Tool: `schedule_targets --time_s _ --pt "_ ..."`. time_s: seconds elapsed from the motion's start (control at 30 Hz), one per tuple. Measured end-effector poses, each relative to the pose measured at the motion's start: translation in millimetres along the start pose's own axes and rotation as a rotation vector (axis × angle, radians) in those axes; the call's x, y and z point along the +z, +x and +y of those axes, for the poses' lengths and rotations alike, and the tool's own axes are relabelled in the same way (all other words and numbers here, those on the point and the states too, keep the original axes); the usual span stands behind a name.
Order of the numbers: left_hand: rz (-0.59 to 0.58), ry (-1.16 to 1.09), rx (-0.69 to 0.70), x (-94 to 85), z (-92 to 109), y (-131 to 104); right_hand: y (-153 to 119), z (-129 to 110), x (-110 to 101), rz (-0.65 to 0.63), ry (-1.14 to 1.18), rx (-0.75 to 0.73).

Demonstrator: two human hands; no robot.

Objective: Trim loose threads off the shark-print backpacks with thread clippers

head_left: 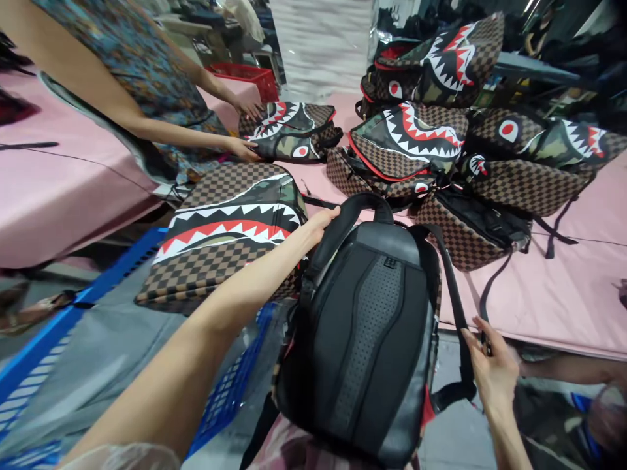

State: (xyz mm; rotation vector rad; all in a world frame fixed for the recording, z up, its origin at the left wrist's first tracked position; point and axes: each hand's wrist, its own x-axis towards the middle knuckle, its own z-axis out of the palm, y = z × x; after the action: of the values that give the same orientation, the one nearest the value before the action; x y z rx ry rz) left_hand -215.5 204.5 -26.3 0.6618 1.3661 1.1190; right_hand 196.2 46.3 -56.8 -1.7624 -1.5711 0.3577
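Note:
A black-backed backpack [372,339] leans upright against my lap, its padded back panel facing me. Near its top left, my left hand [323,220] is closed on the left shoulder strap [337,228], its fingers partly hidden behind it. Lower on the other side, my right hand [494,365] grips the right shoulder strap [455,307] between thumb and fingers. Just left of this bag lies a checkered backpack [235,228] with a red and white shark-mouth print, partly covered by my left forearm.
Several shark-print backpacks [416,137] are piled on the pink table [563,287]. Across from me, a person's hands [245,147] rest on another backpack [294,130]. A blue crate [105,277] with grey material stands at lower left, and a red basket [255,78] sits behind.

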Motion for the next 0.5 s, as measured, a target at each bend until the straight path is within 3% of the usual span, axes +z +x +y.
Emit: schedule_targets --time_s 0.07,0.1,0.23,0.3,0.37,0.5 --pt "0.018 0.074 0.084 2.0 -4 0 -14 -31 0 0.094 -0.036 -0.2" --pt "0.029 0.118 0.133 2.9 -6 -1 -21 -47 4 0.071 -0.009 -0.29" --pt "0.044 0.37 0.408 9.4 -18 -16 -22 -93 47 -0.3 0.167 -0.461" --pt "-0.04 0.559 0.584 18.2 -27 -28 -1 -100 74 -0.372 0.134 -0.453" --pt "-0.178 0.722 0.711 32.7 -36 -37 31 -100 95 -0.35 -0.007 -0.468" --pt "-0.285 1.246 0.797 68.9 -46 -37 93 -88 106 -0.406 -0.406 -0.481"
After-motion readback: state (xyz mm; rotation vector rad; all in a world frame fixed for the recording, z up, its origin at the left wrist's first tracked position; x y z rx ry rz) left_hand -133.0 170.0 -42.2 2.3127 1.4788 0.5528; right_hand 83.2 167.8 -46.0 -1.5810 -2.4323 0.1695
